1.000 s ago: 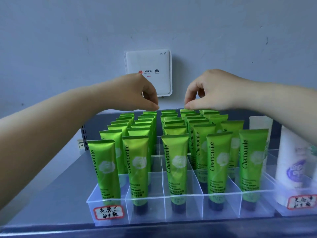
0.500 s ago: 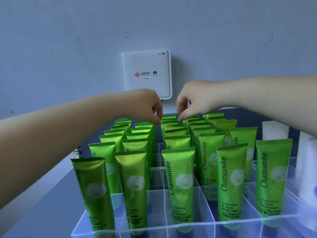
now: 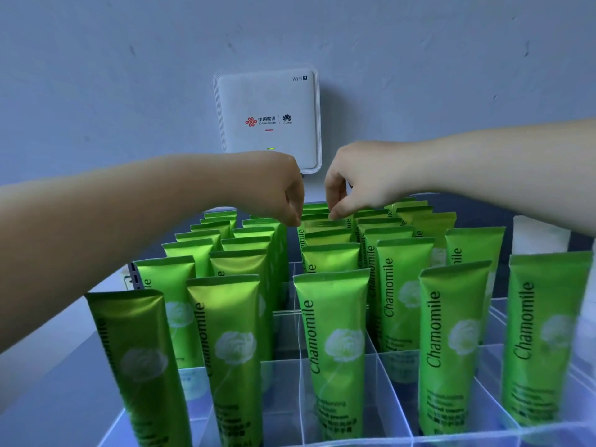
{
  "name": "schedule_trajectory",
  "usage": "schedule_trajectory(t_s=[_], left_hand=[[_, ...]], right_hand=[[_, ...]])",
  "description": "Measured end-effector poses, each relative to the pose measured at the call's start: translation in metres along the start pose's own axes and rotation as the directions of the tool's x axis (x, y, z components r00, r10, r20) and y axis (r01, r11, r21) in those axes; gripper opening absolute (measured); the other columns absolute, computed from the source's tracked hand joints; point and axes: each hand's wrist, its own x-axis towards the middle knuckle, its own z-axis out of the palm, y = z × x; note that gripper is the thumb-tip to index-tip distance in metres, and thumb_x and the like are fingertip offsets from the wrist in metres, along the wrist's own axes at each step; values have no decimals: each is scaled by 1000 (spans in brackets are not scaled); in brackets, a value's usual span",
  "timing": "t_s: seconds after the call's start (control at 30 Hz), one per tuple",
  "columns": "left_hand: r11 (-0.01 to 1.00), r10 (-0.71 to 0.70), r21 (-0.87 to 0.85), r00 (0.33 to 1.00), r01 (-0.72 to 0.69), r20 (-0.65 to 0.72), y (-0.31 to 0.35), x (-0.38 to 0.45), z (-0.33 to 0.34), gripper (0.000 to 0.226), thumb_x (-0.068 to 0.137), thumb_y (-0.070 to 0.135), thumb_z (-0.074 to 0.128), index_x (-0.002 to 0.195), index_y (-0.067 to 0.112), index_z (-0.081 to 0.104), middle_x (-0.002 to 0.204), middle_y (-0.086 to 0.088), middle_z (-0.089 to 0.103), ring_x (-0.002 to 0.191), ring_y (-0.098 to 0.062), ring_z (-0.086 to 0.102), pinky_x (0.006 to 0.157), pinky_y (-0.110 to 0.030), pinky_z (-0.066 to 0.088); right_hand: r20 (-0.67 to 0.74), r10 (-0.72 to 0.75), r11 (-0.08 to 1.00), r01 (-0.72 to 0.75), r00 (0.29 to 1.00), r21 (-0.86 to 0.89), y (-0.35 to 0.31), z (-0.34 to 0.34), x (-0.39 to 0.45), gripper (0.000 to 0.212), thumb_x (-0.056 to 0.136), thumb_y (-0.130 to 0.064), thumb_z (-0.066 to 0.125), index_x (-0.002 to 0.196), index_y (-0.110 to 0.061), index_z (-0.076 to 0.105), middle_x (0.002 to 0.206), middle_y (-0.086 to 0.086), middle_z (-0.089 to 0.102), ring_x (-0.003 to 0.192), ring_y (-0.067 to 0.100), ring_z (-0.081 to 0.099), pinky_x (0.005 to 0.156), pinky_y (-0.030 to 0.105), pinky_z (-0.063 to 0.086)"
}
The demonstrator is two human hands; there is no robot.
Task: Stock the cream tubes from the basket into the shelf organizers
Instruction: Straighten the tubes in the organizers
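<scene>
Upright cream tubes (image 3: 332, 321) crowd every organizer (image 3: 380, 375) lane; overhead stays open.

The cream tubes (image 3: 332, 346) were bright metallic green, each printed with a pale white flower and dark "Chamomile" lettering running up the side. The organizer (image 3: 338, 401) holding them was clear, its dividers tinged bluish. On the far pale blue-grey wall (image 3: 129, 75) hung a white router (image 3: 267, 121) with a red knot logo, grey text and a small green light.

One head camera, looking forward and a bit down, very close to the front green tubes (image 3: 332, 343), facing the wall (image 3: 129, 75) behind the shelf
</scene>
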Motion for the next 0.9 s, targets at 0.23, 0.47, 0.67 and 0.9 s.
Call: schedule_trajectory(t_s=[0.23, 0.47, 0.67, 0.9], left_hand=[[1000, -6, -18, 1000, 6, -10, -5, 1, -5, 9, 81, 33, 66, 83, 25, 71, 72, 10, 60, 71, -12, 53, 66, -22, 40], [1000, 0, 31, 998, -1, 56, -1, 6, 0, 8, 82, 33, 67, 78, 26, 66, 71, 13, 58, 61, -3, 49, 59, -17, 37], [998, -5, 68, 1000, 4, 20, -1, 14, -3, 16, 80, 36, 68, 86, 21, 71, 69, 11, 56, 70, -10, 54, 67, -23, 42], [996, -8, 93, 996, 0, 87, -1, 22, 4, 20, 84, 34, 64, 92, 18, 74, 87, -4, 70, 67, -17, 55, 66, -23, 42]], right_hand=[[-33, -25, 999, 24, 999, -41, 0, 1, 6, 19, 80, -33, 69, 69, -23, 57, 81, -1, 64, 56, 3, 45, 50, 18, 31], [12, -32, 998, 33, 999, -52, -1, 8, 8, 10, 85, -29, 64, 85, -18, 67, 70, -8, 55, 80, 16, 54, 67, 22, 38], [-8, -34, 998, 33, 999, -59, -2, 13, 10, 8, 86, -25, 62, 86, -18, 65, 66, -9, 49, 80, 15, 49, 66, 20, 33], [-24, -42, 996, 40, 999, -76, 0, 10, 9, 15, 85, -25, 64, 92, -15, 72, 74, -7, 54, 78, 13, 51, 53, 22, 35]])
